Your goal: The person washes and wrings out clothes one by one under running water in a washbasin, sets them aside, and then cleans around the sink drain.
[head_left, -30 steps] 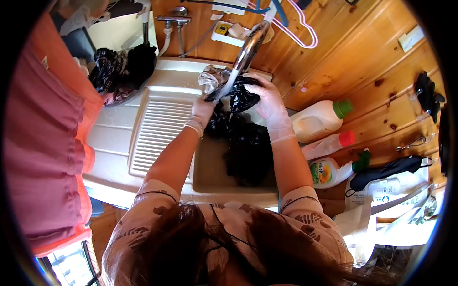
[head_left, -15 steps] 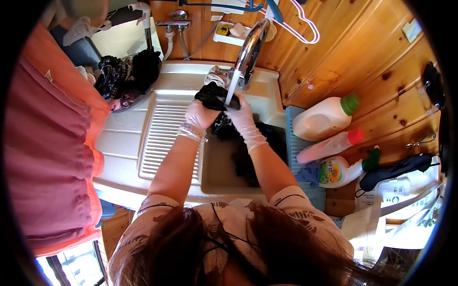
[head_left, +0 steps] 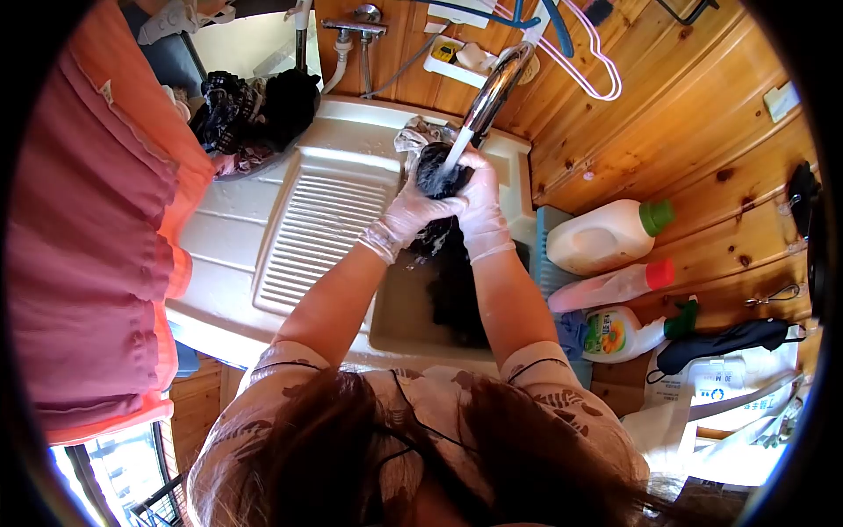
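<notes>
Both of my hands wear thin translucent gloves. A bunched dark cloth (head_left: pixel 439 176) is gripped between my left hand (head_left: pixel 414 211) and my right hand (head_left: pixel 480 198), with the fingers of both closed round it. Water from the chrome faucet (head_left: pixel 494 92) runs straight onto this cloth. Below my hands, more dark fabric (head_left: pixel 457 299) lies in murky water in the sink basin (head_left: pixel 395 325). A pale crumpled cloth (head_left: pixel 421 133) rests behind my left hand at the back of the sink.
A ribbed washboard (head_left: pixel 329 228) slopes left of the basin. Dark clothes (head_left: pixel 255 110) are heaped at the back left. On the right stand a green-capped jug (head_left: pixel 606 235), a red-capped bottle (head_left: pixel 606 287) and a spray bottle (head_left: pixel 619 334). Pink hangers (head_left: pixel 606 75) hang above.
The dark cloth, first spread between my hands, is now gathered into a compact bundle under the stream. My hands have come closer together. The view has shifted somewhat.
</notes>
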Demonstrator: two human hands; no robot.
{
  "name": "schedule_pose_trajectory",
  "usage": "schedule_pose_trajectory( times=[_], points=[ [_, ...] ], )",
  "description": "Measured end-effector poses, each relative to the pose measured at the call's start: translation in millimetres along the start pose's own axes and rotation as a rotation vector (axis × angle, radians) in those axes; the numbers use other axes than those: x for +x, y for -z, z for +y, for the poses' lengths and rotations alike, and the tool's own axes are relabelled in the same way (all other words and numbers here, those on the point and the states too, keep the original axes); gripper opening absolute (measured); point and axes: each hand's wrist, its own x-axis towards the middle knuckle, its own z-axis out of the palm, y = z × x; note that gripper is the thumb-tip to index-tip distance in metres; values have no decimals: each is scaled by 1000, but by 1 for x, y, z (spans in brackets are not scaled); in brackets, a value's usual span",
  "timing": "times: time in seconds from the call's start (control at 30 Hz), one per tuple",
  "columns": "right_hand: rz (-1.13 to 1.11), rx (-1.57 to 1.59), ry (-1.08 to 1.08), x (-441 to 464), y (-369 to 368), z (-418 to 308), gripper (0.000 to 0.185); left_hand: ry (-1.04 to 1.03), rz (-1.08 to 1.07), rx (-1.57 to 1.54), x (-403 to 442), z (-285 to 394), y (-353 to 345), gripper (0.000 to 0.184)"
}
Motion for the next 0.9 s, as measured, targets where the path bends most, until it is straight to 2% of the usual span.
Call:
schedule_pose_trajectory(
  times=[0.03, 0.07, 0.1, 0.13, 0.17, 0.23, 0.27, 0.33, 0.37, 0.4, 0.47, 0.5, 0.53, 0.63, 0.67, 0.73, 0.77, 0.87, 0.9],
  points=[
    [-43, -7, 2, -3, 5, 0, 49, 152, 40, -115, -3, -2, -2, 51],
    [114, 15, 40, -7, 8, 3, 46, 301, 77, -229, -4, -2, -4, 47],
    [195, 4, 37, -10, 13, 2, 46, 315, 73, -350, -6, -2, -9, 37],
    [276, -4, 35, -14, 20, 0, 46, 433, 84, -414, -7, -5, -6, 35],
    [297, 38, -49, -22, 30, -4, 45, 551, 98, -476, -8, -9, 0, 33],
    [274, -89, 84, -35, 57, -9, 40, 764, 198, -697, -10, -5, -3, 26],
    [266, -159, 193, -50, 60, -8, 37, 836, 91, -934, -12, 7, -10, 30],
    [294, -14, 126, -72, 79, 0, 45, 871, 22, -1220, -21, 11, -28, 37],
    [490, -102, 106, -87, 67, 7, 50, 813, -135, -1352, -25, 9, -38, 40],
    [367, 56, 136, -91, 55, 11, 52, 794, -209, -1463, -28, 6, -48, 47],
    [119, 378, 139, -99, 31, 19, 58, 625, -82, -1454, -41, 18, -86, 50],
    [45, 351, 146, -105, 32, 17, 56, 549, 97, -1400, -46, 17, -99, 55],
    [-31, 326, 152, -110, 34, 16, 54, 654, -83, -1363, -55, 22, -97, 56],
    [-281, 230, 177, -113, 39, -2, 49, 729, -1, -1254, -61, 25, -104, 43],
    [-258, 206, 105, -115, 36, -17, 40, 716, -109, -1378, -59, 36, -107, 42],
    [-234, 93, 76, -117, 23, -38, 36, 952, -169, -1456, -56, 15, -92, 31],
    [-341, 16, 41, -112, 22, -52, 27, 1046, -114, -1278, -52, 27, -94, 25],
    [-137, -349, -109, -111, 11, -74, 18, 1062, -208, -730, -44, 27, -87, 32],
    [8, -490, -105, -113, 3, -75, 14, 1036, -198, -486, -43, 25, -87, 31]
  ],
)
